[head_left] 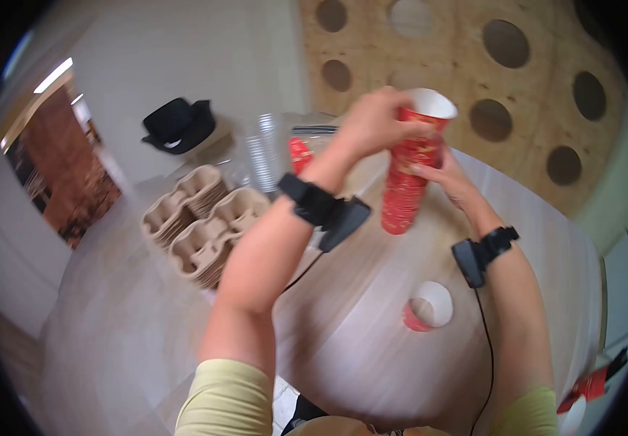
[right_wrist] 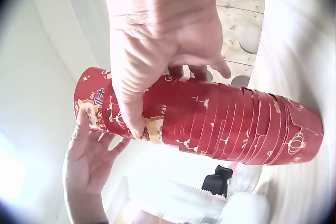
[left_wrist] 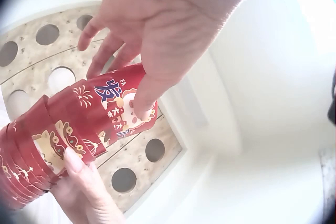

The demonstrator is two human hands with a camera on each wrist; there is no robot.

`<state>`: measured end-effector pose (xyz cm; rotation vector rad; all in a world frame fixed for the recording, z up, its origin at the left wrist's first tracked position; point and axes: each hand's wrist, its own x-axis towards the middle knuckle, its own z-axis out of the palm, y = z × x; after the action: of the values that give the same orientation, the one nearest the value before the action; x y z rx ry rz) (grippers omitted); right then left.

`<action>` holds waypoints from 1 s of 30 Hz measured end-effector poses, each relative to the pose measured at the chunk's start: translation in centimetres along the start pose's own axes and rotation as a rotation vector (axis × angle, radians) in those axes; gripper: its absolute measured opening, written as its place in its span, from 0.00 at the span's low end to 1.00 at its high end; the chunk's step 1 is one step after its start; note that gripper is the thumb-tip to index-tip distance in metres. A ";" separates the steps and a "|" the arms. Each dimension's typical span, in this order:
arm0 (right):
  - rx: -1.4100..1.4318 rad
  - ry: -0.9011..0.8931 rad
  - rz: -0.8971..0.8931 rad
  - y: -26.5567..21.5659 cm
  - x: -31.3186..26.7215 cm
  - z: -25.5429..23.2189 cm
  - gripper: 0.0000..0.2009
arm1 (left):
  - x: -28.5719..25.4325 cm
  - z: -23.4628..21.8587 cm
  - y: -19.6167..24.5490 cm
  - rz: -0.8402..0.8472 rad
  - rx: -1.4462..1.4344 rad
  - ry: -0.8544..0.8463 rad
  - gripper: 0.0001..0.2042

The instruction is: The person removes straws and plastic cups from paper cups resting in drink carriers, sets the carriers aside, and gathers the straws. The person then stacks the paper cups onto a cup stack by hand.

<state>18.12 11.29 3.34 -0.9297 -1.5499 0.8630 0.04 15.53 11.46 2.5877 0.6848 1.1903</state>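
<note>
Only the head view shows 1 loose red cup [head_left: 428,306] lying on the pale wood-grain table [head_left: 357,341], beside stacked pulp cup carriers [head_left: 201,225] and a black hat [head_left: 178,123]. The wrist views show glossy printed paper. Above the table, the left hand [head_left: 378,120] pinches the top of the nested red cup stack [head_left: 410,174]; the right hand [head_left: 448,178] clasps its middle.
</note>
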 end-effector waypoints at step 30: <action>0.102 -0.039 0.245 0.7 -0.2 0.7 0.30 | 1.1 2.7 -3.2 -0.136 -0.101 -0.306 0.33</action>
<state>17.51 11.33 2.51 -1.0470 -1.4286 1.1289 1.64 18.88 9.20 2.5161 0.7006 0.7464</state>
